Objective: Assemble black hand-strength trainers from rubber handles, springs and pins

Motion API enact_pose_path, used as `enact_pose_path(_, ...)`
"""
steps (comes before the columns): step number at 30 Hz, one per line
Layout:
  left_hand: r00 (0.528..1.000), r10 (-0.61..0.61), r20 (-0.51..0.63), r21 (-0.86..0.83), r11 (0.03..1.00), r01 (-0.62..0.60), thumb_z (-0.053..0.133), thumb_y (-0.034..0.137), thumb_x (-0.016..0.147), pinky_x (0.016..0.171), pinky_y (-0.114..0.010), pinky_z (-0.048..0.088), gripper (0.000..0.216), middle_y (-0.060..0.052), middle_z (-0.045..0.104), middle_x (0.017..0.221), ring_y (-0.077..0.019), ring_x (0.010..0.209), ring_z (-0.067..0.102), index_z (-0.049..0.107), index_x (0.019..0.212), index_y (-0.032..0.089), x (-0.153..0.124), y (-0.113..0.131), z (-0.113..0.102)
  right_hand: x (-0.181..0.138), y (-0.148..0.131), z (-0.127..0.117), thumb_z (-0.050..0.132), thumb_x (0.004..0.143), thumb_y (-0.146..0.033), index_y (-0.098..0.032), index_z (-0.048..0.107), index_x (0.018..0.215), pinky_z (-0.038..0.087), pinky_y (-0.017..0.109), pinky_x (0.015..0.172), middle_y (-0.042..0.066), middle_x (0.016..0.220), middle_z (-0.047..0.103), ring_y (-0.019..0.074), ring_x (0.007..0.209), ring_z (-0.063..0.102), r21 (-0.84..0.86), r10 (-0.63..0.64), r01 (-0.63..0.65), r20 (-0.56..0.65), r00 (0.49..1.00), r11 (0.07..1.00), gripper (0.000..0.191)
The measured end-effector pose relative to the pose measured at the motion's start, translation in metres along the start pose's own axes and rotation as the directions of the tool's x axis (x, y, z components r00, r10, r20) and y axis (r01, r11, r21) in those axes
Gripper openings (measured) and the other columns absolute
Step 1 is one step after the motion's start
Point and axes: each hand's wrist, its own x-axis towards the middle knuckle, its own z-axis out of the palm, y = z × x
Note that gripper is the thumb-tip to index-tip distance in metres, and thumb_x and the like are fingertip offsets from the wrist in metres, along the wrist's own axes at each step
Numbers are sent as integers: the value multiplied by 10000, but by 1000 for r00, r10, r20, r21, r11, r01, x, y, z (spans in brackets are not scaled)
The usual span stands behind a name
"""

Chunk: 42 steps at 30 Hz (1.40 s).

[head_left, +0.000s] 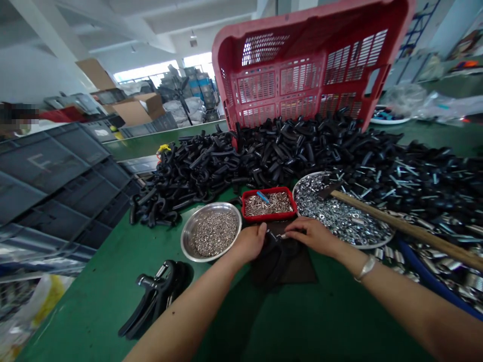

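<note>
My left hand [249, 242] is closed on a black plastic spring clamp [278, 264], gripping it near its upper end. A small coil spring [281, 236] sits at the fingertips of my right hand [312, 234], which pinches it against the clamp's top. Under the clamp lies a dark flat pad [304, 271]. Just beyond my hands stands a red tray [247, 218] of small metal pins with a blue piece on top. A steel bowl [184, 246] of tiny metal parts is left of my left hand. Assembled black clamps [154, 296] rest at the front left.
A heap of black clamp parts [211, 161] spreads across the back, below a tipped red crate [256, 95]. At right, a wooden-handled hammer [396, 221] lies over a plate [364, 246] of metal pieces, beside a blue container [422, 271] of springs. Grey crates [49, 176] stand left.
</note>
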Motion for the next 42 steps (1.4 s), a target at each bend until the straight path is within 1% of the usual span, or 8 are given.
enact_pose_path(5,942,82,-326,254,967,4,387,432,850,852,-329,421,469,-115,552,1152,-230,1036,524,464,1217,150,-15,-1,21,9,-8,-1,562,779,-287,-189,675,775,442,287,716,42,766,668,170,771,592,-263,-28,46,72,997,964,150)
enact_pose_path(11,950,81,-302,183,983,-26,420,402,847,856,-296,418,386,-56,571,1132,-200,1003,537,520,1164,206,-16,-5,25,79,-26,-10,445,837,-320,-166,643,947,419,285,777,82,944,662,193,874,594,-507,127,-136,-53,991,851,274)
enact_pose_path(15,951,53,-306,105,994,-22,449,457,824,807,-289,432,398,-41,579,1122,-195,983,550,531,1145,237,-13,-8,26,130,-28,9,563,722,-201,-117,669,833,430,297,733,140,860,675,239,831,613,-537,211,-196,-35,977,821,175)
enact_pose_path(19,949,35,-313,38,999,-25,479,456,810,801,-276,423,387,-44,601,1073,-181,954,558,544,1112,224,-13,-10,26,143,-25,20,573,666,-133,-116,654,823,428,278,724,136,843,672,224,814,612,-525,236,-242,-81,968,816,177)
enact_pose_path(25,950,36,-309,-16,999,-43,509,442,796,773,-278,430,352,-27,607,1060,-178,930,566,561,1077,237,-13,-12,22,106,-24,-9,436,773,-235,-118,549,980,441,309,727,116,899,631,205,814,590,-425,183,-326,-344,921,844,264)
enact_pose_path(28,954,28,-298,-25,999,-37,512,443,792,759,-277,434,346,-20,607,1058,-178,918,569,565,1070,245,-13,-11,21,66,-30,-9,411,820,-344,-166,495,954,482,322,621,54,738,620,182,647,604,-56,205,-257,-452,868,965,238)
enact_pose_path(32,955,25,-296,-19,999,-32,506,426,800,759,-270,434,334,-26,604,1056,-173,917,566,564,1069,237,-13,-11,21,11,-36,15,464,810,-443,-219,417,908,517,302,502,-14,646,584,156,535,603,440,272,-117,-309,911,891,250)
enact_pose_path(42,953,26,-302,-37,999,-39,512,418,797,761,-268,438,324,-25,606,1039,-174,916,563,569,1055,230,-13,-12,22,-15,-27,28,578,759,-401,-237,374,917,570,333,524,-2,720,585,184,611,639,579,351,-82,-370,860,811,306)
